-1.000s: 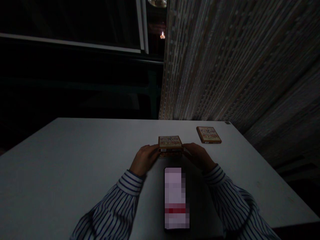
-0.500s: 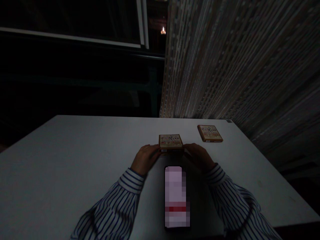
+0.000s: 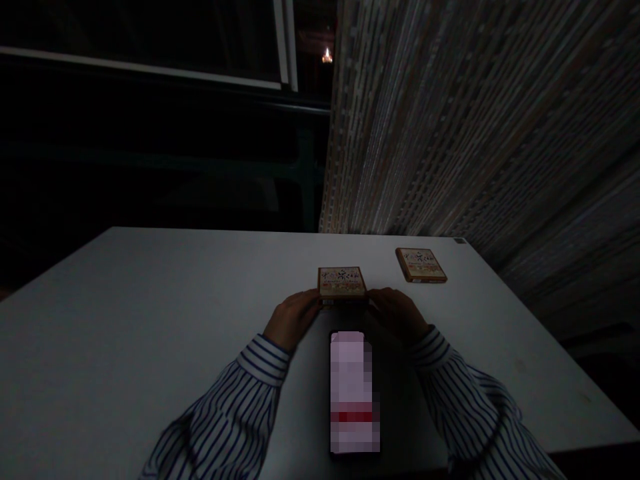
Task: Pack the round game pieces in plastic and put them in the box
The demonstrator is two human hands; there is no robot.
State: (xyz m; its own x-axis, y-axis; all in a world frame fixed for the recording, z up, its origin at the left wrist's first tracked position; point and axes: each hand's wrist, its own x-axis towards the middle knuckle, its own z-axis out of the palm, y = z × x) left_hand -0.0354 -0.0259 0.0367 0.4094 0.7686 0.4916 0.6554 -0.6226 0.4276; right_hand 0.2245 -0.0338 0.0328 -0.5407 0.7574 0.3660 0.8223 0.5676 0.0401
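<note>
A flat, square brown-edged box (image 3: pixel 343 283) with a printed cream lid is between my two hands, near the middle of the white table. My left hand (image 3: pixel 294 319) grips its left side, with the fingertips partly hidden behind the edge. On the opposite side my right hand (image 3: pixel 397 313) holds the right edge, its fingers in shadow. Just in front of the box lies a phone (image 3: pixel 351 393) with a lit, blurred-out screen. A second, similar box (image 3: pixel 421 265) rests farther back on the right, touched by neither hand.
The white table (image 3: pixel 165 313) reaches to a dark area at the back. A beaded string curtain (image 3: pixel 425 120) hangs along the right rear edge. A small dark patch (image 3: pixel 459 241) marks the back right corner. Beyond, a small light (image 3: pixel 327 57) glows.
The held box looks slightly lower, closer to the table, its front now showing less shadow beneath. Both hands keep their hold, and the phone and second box stay put.
</note>
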